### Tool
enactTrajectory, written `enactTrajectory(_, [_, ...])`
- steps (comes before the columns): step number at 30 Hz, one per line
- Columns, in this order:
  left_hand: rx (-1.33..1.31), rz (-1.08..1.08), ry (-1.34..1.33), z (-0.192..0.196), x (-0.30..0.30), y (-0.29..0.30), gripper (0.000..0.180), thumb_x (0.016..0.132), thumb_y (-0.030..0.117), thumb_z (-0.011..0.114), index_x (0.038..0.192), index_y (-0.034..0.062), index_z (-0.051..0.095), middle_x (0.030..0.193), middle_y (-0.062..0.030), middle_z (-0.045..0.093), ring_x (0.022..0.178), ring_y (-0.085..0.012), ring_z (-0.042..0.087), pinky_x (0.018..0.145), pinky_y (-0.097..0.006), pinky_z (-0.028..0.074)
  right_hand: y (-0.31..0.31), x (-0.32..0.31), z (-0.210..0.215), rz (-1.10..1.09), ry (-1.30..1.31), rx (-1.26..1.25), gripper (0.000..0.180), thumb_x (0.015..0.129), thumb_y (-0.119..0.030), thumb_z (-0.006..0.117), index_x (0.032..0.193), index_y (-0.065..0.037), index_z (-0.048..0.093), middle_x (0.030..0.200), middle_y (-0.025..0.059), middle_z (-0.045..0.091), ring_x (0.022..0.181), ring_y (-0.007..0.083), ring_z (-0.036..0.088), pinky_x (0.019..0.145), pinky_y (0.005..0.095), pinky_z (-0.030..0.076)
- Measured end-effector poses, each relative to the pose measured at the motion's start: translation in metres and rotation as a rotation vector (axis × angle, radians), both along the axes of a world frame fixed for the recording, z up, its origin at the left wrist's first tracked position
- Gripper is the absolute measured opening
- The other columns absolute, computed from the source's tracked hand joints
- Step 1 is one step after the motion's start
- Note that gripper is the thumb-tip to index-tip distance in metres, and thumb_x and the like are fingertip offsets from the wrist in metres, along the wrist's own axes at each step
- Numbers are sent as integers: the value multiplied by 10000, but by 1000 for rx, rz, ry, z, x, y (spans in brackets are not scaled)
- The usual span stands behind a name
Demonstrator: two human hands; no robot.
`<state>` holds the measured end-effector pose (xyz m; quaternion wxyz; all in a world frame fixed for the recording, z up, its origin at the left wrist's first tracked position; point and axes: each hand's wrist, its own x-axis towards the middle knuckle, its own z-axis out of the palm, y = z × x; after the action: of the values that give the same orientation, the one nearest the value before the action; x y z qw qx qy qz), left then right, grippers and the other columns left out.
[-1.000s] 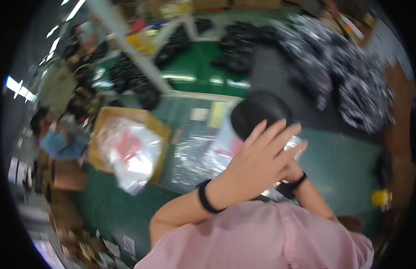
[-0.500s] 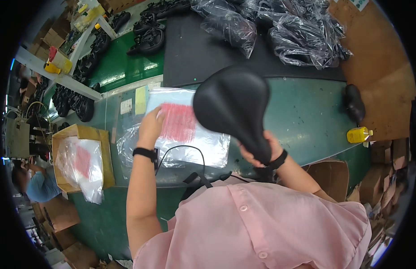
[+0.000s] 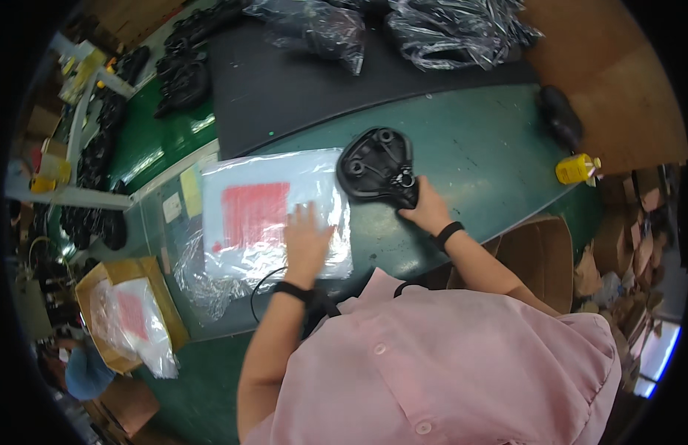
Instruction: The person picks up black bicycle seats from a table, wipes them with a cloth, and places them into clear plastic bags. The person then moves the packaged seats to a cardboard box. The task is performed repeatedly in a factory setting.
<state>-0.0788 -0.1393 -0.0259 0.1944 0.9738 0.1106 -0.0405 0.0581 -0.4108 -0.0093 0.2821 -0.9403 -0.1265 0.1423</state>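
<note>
My right hand (image 3: 430,208) grips the narrow nose of a black bicycle saddle (image 3: 373,167), whose underside with its fittings faces up, over the green tabletop (image 3: 462,133). Just left of the saddle lies a stack of clear plastic bags (image 3: 325,174) with a red printed block on the top one. My left hand (image 3: 308,241) is over the lower right part of these bags, fingers spread, holding nothing. Whether its palm presses on the plastic I cannot tell.
Saddles wrapped in clear plastic (image 3: 462,33) lie on a black mat (image 3: 284,96) at the back. A yellow bottle (image 3: 576,169) and a dark saddle (image 3: 559,117) are at right. A carton (image 3: 166,285) of bags stands left, near a white frame (image 3: 69,196). Another person (image 3: 88,371) is at far left.
The saddle has been turned from top side up to underside up and lowered toward the table. My left hand has moved right across the bags. The whole view has shifted.
</note>
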Motion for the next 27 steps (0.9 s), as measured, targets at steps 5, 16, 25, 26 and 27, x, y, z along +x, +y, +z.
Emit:
enactTrajectory(5, [143,8,69,-24,6,-42,880,821,577,583,1495,142,222,1522,-274,121,1388,-519,51,1046,-705,101,12,-19,-3,-82,79,-11,832,626,-280,825,1268,-28,358,1129,263,564,1018,416,577,858,439,473])
enactTrajectory(16, [-139,478,-91,-37,-23,165,698,803,344,688,1381,136,355,1377,-150,416,1281,-354,356,987,-536,348,5,-9,-30,-12,213,267,899,577,-467,843,1208,61,482,1158,270,580,1085,385,564,935,408,437])
enactTrajectory(25, [-66,980,178,-3,-29,237,886,602,404,829,1301,75,396,1171,-177,600,1118,-391,550,938,-505,443,12,-14,-34,-87,287,335,869,591,-364,865,1250,47,476,1148,179,604,1074,282,577,947,352,428])
enactTrajectory(26, [-128,968,158,-10,-32,240,850,611,399,819,1283,67,418,1165,-196,604,1114,-390,558,936,-490,450,11,-16,-35,-109,275,333,858,593,-356,866,1249,39,479,1148,178,604,1070,282,578,945,349,428])
enactTrajectory(27, [-184,956,126,-14,-31,243,815,621,394,809,1265,59,440,1158,-214,608,1110,-389,567,935,-474,457,5,-17,-41,-108,241,340,846,601,-339,862,1254,36,475,1151,174,603,1067,276,577,947,349,426])
